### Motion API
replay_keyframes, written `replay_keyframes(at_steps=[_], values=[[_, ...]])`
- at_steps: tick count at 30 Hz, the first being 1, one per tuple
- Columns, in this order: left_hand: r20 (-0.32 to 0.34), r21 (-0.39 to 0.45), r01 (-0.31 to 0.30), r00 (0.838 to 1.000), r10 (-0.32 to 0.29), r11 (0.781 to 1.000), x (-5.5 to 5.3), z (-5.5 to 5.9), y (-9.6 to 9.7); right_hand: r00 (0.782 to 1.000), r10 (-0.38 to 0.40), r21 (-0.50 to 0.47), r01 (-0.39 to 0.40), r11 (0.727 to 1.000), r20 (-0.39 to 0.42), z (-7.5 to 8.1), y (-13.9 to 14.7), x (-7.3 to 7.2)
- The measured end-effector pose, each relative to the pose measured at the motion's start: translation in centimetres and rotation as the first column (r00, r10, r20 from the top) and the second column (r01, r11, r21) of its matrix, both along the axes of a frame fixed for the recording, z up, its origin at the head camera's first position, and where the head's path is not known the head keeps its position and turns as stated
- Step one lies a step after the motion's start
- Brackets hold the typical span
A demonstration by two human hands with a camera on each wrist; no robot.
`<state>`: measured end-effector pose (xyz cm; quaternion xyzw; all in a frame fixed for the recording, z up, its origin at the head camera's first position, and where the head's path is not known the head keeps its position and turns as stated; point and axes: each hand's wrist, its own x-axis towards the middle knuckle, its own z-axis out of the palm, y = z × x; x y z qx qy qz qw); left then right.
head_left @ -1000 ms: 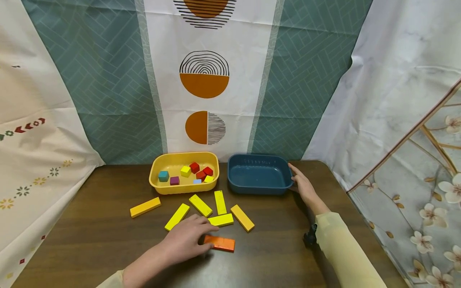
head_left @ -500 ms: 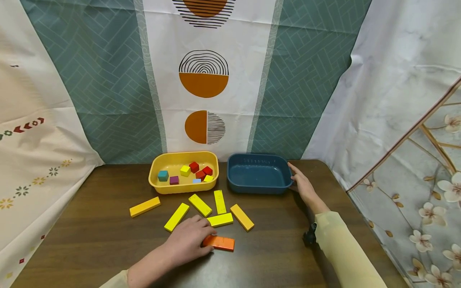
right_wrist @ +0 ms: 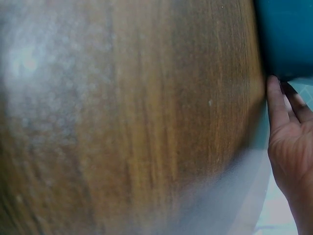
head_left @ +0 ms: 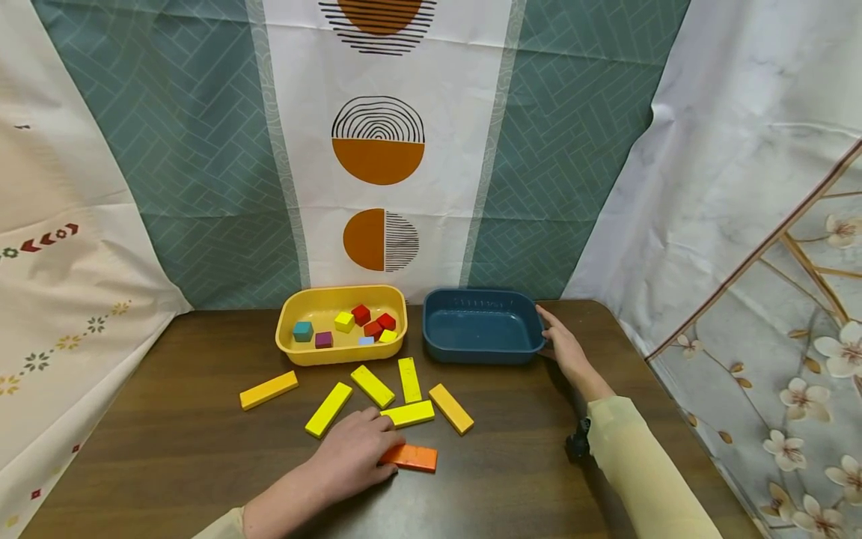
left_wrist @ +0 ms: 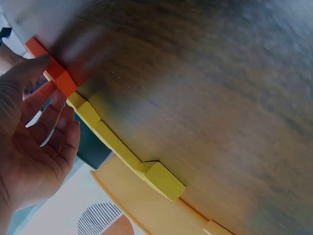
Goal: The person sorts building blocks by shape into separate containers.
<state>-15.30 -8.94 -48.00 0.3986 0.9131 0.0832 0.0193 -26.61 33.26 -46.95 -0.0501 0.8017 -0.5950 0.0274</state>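
My left hand [head_left: 355, 455] pinches the left end of an orange block [head_left: 416, 458], thumb on the near side and index finger on the far side. In the left wrist view the orange block [left_wrist: 55, 73] lies flat between that thumb and finger, the other fingers loosely bent. A yellow block [head_left: 408, 413] lies just beyond it, partly behind the fingers. My right hand [head_left: 569, 352] rests against the right end of a dark blue bin [head_left: 481, 356]; its fingers are fairly straight in the right wrist view, tips at the bin's wall [right_wrist: 288, 49].
A yellow bin [head_left: 340, 358] holding several small coloured cubes stands left of the blue one. Yellow blocks [head_left: 373, 386] and light-orange blocks [head_left: 451, 409] lie scattered before the bins on the wooden table [head_left: 512, 479]. Cloth [head_left: 525, 150] hangs behind and at both sides.
My left thumb and index finger have closed from just around the orange block's end onto it. The right hand stays at the blue bin. The head view has shifted slightly.
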Motion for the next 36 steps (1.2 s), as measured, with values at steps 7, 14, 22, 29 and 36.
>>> replay_keyframes(at_steps=[7,14,22,29,36], values=[[-0.025,0.017,0.022,0.999,-0.021,1.0,-0.1,-0.4,0.1,1.0,-0.006,-0.007,0.006,1.0,-0.024,-2.3,1.0,-1.3],[-0.038,0.048,0.029,0.999,-0.027,0.998,-0.1,0.0,0.3,0.999,-0.019,0.008,0.019,1.0,-0.032,-3.2,1.2,-1.7],[-0.055,0.167,-0.018,0.998,0.028,0.986,-1.1,2.2,1.0,1.0,-0.004,-0.042,0.004,0.999,-0.006,-1.0,0.5,-0.7],[-0.094,0.275,-0.086,0.989,0.116,0.958,-3.0,4.6,2.4,0.999,-0.027,-0.002,0.027,1.0,-0.021,-2.4,1.0,-1.2],[-0.085,0.332,-0.113,0.985,0.149,0.936,-5.1,6.6,3.8,0.998,-0.051,-0.01,0.05,0.999,-0.04,-3.4,1.2,-1.8]])
